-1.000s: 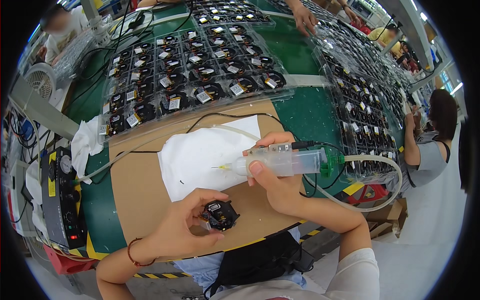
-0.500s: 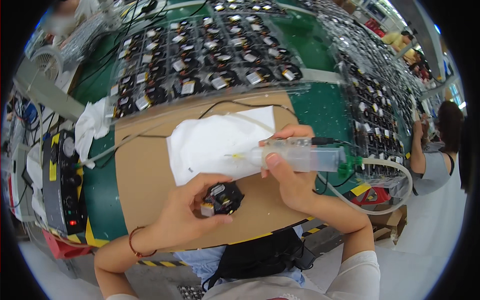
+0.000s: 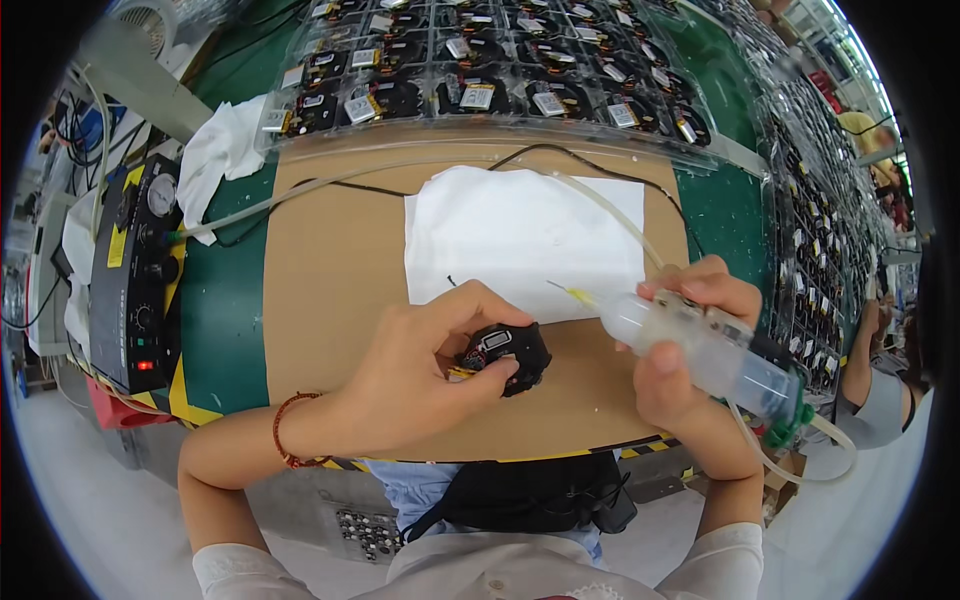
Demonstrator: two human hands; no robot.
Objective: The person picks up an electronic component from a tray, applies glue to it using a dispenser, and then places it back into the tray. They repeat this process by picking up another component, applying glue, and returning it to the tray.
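My left hand (image 3: 395,370) pinches a small round black electronic device (image 3: 530,365) between thumb and fingers. A pale rectangular part and fine wires show on it; the fingers hide its left side. In my right hand (image 3: 690,405) is a clear dispensing syringe (image 3: 755,380), its fingers and thumb wrapped round the barrel. Its thin needle with a yellow hub (image 3: 580,296) points to the upper left, apart from the device. Beyond both hands lies a white cloth (image 3: 520,230) on a brown cardboard sheet (image 3: 340,270). A small dark bit (image 3: 450,281) rests on the cloth.
At left stands a black control box (image 3: 130,300) with a gauge and a lit red switch. A pale hose (image 3: 290,195) and black cable cross the cardboard. Clear trays (image 3: 480,125) of similar devices fill the far side. Another person (image 3: 872,400) sits at right.
The whole view has shifted, so the bench sits further right and higher. The syringe has tilted from nearly level to needle-up. The device has turned in my left fingers.
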